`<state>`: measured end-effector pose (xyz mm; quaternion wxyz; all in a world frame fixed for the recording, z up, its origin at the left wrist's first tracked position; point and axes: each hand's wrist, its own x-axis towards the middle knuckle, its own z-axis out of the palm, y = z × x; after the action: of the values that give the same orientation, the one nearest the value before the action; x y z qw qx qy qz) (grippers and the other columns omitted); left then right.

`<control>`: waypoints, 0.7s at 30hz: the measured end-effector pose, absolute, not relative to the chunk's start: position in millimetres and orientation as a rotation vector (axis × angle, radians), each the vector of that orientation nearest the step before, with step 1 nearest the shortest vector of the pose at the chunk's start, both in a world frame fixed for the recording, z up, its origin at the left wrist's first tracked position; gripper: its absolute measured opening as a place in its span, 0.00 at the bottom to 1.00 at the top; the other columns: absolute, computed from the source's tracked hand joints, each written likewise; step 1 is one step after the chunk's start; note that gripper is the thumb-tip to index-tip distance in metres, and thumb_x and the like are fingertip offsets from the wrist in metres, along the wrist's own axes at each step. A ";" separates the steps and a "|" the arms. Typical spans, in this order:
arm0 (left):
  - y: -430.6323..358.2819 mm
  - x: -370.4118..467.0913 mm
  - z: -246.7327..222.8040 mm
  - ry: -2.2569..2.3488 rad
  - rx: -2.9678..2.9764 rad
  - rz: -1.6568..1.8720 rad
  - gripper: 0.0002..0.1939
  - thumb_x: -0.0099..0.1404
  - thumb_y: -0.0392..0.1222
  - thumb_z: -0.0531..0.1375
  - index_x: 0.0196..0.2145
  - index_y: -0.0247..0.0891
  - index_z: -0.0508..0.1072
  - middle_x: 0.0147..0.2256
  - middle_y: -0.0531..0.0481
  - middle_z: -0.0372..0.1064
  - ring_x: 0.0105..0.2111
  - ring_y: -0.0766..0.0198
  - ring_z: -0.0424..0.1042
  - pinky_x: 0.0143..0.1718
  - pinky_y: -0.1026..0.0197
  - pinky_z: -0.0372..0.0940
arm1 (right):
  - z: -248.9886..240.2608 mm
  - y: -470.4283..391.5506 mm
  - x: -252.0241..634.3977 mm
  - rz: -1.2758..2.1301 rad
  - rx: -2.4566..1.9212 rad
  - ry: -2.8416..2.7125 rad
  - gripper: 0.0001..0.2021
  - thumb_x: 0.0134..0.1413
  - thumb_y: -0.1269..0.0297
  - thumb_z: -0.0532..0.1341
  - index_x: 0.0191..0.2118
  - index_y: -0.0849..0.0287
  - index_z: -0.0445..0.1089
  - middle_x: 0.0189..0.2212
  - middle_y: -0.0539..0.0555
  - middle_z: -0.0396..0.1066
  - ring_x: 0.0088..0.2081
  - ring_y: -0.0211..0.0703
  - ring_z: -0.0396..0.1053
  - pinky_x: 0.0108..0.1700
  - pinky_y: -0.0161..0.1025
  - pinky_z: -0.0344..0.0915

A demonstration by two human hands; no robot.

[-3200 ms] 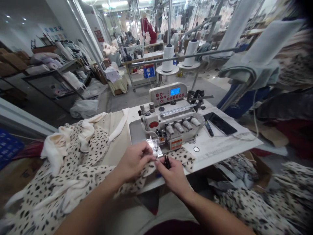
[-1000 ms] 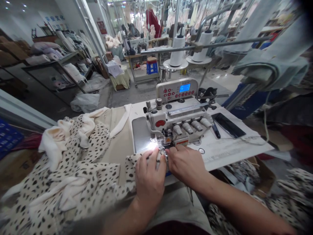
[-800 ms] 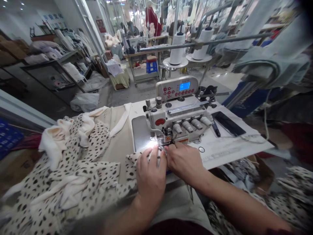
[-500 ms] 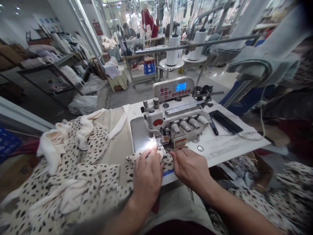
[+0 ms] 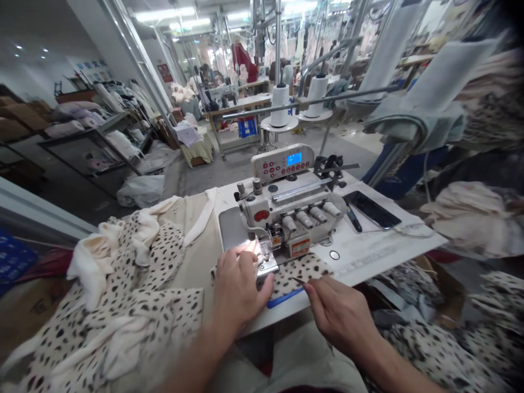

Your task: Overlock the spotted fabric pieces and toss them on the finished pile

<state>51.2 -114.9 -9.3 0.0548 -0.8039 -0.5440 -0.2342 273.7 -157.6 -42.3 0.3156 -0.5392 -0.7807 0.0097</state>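
Left hand [image 5: 236, 289]: lay at the lit sewing area, fingers bent forward and thumb set apart from them; the fingertips were lost in glare, so whether they gripped any cloth could not be told.
Right hand [image 5: 343, 307]: closed on a dark pointed tool [image 5: 299, 281], most of it hidden by the fingers, its tip poking out leftward over the cloth.
Spotted cloth [image 5: 305, 268]: lay cream with dark spots at the front of the sewing machine [image 5: 262, 204], reaching rightward past the metal presser part [image 5: 268, 266], between the two hands.
Blue strip [image 5: 285, 299]: ran along the near edge of the white table [image 5: 356, 256], just below the cloth.
Machine panel [image 5: 266, 170]: showed a lit blue screen [image 5: 293, 159].
Left side: a spotted fabric heap [image 5: 164, 240] with plush cream parts spread across the table.
Right side: a phone [image 5: 375, 210] lay beside a slim dark implement [image 5: 353, 218].
Behind: two thread cones [image 5: 279, 106] stood upright on round holders.
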 end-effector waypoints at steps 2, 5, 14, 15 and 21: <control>-106.4 46.7 -5.9 -1.641 -2.463 -0.705 0.19 0.58 0.50 0.66 0.41 0.37 0.66 0.40 0.40 0.69 0.45 0.46 0.68 0.46 0.45 0.64 | -42.8 -159.4 274.4 0.055 -1.401 -2.039 0.18 0.70 0.65 0.52 0.27 0.59 0.69 0.23 0.52 0.67 0.25 0.39 0.66 0.31 0.37 0.54; -93.8 40.2 -1.7 -1.640 -2.497 -0.718 0.24 0.56 0.55 0.67 0.42 0.36 0.67 0.40 0.41 0.70 0.47 0.46 0.68 0.48 0.45 0.62 | -40.9 -159.2 272.2 0.133 -1.346 -2.008 0.15 0.69 0.66 0.51 0.31 0.59 0.70 0.25 0.52 0.69 0.27 0.40 0.68 0.33 0.36 0.57; -91.2 13.2 -11.9 -2.011 -2.440 -1.239 0.14 0.70 0.45 0.53 0.48 0.38 0.72 0.46 0.42 0.72 0.50 0.52 0.69 0.54 0.45 0.63 | -26.8 -150.3 238.2 0.542 -1.048 -1.954 0.15 0.68 0.59 0.54 0.31 0.57 0.69 0.23 0.50 0.71 0.25 0.38 0.69 0.29 0.34 0.62; -93.5 10.0 -15.9 -2.102 -2.372 -1.332 0.14 0.70 0.43 0.53 0.48 0.38 0.72 0.48 0.41 0.72 0.51 0.52 0.69 0.55 0.45 0.63 | -27.4 -149.7 231.8 0.570 -0.989 -1.950 0.15 0.69 0.61 0.52 0.32 0.58 0.71 0.25 0.51 0.72 0.27 0.39 0.70 0.32 0.34 0.64; -113.8 -3.6 -33.0 -2.463 -2.075 -1.577 0.21 0.64 0.48 0.59 0.52 0.35 0.69 0.43 0.42 0.73 0.35 0.60 0.74 0.38 0.56 0.70 | -32.1 -142.8 195.6 0.520 -0.780 -1.811 0.13 0.67 0.64 0.54 0.48 0.58 0.76 0.36 0.58 0.74 0.37 0.44 0.73 0.39 0.38 0.70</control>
<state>-3.6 -113.8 -33.0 -0.2203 -0.5645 -0.6699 -0.4290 195.6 -142.8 -32.1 0.5237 -0.3257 -0.7566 0.2174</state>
